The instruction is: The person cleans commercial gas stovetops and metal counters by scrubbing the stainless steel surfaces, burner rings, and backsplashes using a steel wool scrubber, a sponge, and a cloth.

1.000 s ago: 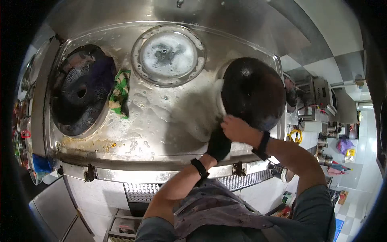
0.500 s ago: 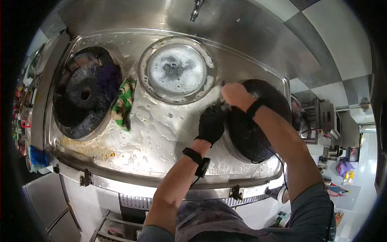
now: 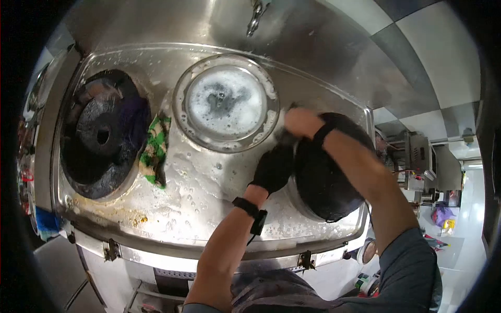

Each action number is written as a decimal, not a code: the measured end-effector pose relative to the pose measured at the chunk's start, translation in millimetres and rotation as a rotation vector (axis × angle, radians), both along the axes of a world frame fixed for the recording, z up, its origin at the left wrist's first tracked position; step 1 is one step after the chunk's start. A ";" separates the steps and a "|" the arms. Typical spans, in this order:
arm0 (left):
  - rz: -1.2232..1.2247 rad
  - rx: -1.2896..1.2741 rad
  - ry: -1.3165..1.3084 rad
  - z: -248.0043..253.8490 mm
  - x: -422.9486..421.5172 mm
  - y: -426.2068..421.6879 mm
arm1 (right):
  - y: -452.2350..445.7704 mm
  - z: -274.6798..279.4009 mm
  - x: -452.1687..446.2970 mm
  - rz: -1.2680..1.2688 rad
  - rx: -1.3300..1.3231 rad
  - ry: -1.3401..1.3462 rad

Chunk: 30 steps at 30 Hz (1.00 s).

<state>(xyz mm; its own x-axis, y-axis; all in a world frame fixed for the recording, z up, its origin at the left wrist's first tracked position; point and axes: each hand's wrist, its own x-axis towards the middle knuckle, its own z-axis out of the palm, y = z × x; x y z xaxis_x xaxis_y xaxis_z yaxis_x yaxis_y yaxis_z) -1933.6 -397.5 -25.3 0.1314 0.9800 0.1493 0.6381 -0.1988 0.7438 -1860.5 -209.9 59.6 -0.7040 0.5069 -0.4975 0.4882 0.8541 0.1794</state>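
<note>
A dark round burner piece [image 3: 334, 177] sits at the right of the wet steel cooktop [image 3: 203, 208]. My left hand [image 3: 272, 168], in a black glove, is against its left side; the fingers blend into dark surroundings and cannot be made out. Just above, my bare right hand [image 3: 303, 123] is closed in a blurred fist at the piece's upper left edge. Something dark shows at its fingertips, too smeared to name. Both wrists carry black bands. Left of the hands stands a round metal basin [image 3: 180, 117] with soapy water inside.
Another blackened burner ring [image 3: 86, 172] stands at the left, a dark purple cloth [image 3: 134, 117] on its right side. Beside it lies a green and tan cloth [image 3: 155, 151]. A tap [image 3: 254, 20] hangs at the back wall. Suds cover much of the cooktop.
The camera view has shifted slightly, so the cooktop sits lower in the picture. My right hand remains blurred in a fist close to the same spot; my left hand stays beside the burner piece.
</note>
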 end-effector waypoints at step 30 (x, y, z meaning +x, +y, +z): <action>-0.350 -0.056 0.212 8.0 -32.4 -123.1 | -107.7 -33.2 14.7 0.067 0.119 0.207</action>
<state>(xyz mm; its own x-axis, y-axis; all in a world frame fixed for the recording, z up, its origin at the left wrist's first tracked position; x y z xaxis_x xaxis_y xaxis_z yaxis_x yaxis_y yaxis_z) -1966.0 -520.6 -17.3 0.4800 0.8768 0.0305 0.6796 -0.3936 0.6190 -1845.9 -317.5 26.4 -0.8186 0.5024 -0.2784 0.4684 0.8644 0.1829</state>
